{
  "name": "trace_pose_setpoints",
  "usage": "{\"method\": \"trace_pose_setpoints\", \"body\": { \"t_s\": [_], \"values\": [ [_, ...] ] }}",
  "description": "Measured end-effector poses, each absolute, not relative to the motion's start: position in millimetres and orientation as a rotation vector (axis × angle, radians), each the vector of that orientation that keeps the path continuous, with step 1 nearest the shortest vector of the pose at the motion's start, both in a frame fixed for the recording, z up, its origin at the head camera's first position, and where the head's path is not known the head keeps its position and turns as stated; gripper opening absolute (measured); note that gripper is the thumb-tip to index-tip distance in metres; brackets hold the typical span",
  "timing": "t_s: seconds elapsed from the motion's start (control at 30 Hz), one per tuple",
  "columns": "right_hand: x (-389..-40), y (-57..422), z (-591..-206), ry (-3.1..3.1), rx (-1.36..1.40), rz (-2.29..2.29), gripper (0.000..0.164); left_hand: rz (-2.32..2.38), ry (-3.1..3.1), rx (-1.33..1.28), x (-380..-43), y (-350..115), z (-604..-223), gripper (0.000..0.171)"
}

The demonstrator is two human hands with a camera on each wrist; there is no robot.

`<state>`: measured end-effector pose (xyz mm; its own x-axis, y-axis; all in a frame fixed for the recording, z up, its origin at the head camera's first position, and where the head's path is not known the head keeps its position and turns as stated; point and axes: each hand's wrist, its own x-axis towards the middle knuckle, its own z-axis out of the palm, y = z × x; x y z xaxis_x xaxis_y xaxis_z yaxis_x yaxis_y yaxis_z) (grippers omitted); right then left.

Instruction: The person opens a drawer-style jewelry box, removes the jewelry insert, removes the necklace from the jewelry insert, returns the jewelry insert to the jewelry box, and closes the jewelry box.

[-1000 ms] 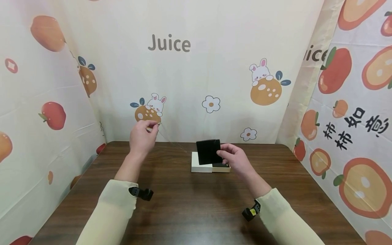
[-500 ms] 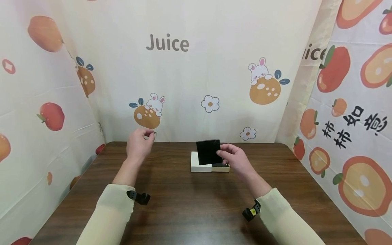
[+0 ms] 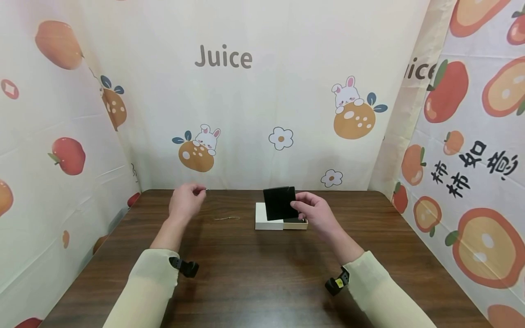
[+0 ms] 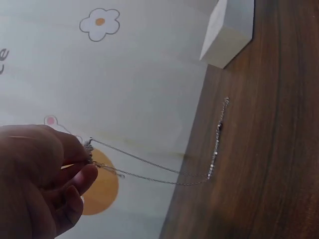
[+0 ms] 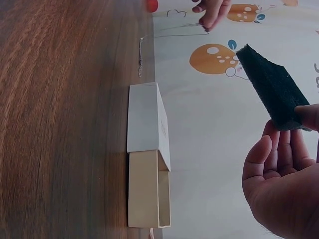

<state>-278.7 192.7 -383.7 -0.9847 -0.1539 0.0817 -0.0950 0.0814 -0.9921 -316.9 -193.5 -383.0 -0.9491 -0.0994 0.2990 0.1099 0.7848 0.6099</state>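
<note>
My left hand [image 3: 185, 201] pinches one end of a thin silver chain necklace [image 4: 216, 153] between thumb and fingertips. Two strands slope down from the fingers, and the far part, with small shiny beads, lies on the table. In my right hand [image 3: 316, 212], thumb and fingers grip the edge of a square black foam pad [image 5: 279, 92], raised above the table. Behind the pad stands a small box, its white sleeve [image 5: 143, 117] partly slid off a cream drawer [image 5: 143, 189]. The pad hides part of the box in the head view.
A dark wooden table [image 3: 254, 282] lies beneath both hands. Fruit-printed cloth [image 3: 246, 100] rises behind its back edge and along both sides. Each forearm wears a black wrist camera, one on the left [image 3: 186, 267] and one on the right [image 3: 337, 283].
My left hand has come down and slightly left, lowering the necklace from the air until part of it lies on the table. My right hand stays still with the foam pad.
</note>
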Motion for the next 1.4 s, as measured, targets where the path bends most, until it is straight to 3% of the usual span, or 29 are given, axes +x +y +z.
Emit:
{"method": "trace_pose_setpoints", "body": {
  "t_s": [1.4],
  "values": [
    [-281.3, 194.8, -386.4, 2.271, -0.27, -2.075, 0.021, -0.808, -3.143, -0.078, -325.9, -210.3, -431.5, 0.018]
  ]
}}
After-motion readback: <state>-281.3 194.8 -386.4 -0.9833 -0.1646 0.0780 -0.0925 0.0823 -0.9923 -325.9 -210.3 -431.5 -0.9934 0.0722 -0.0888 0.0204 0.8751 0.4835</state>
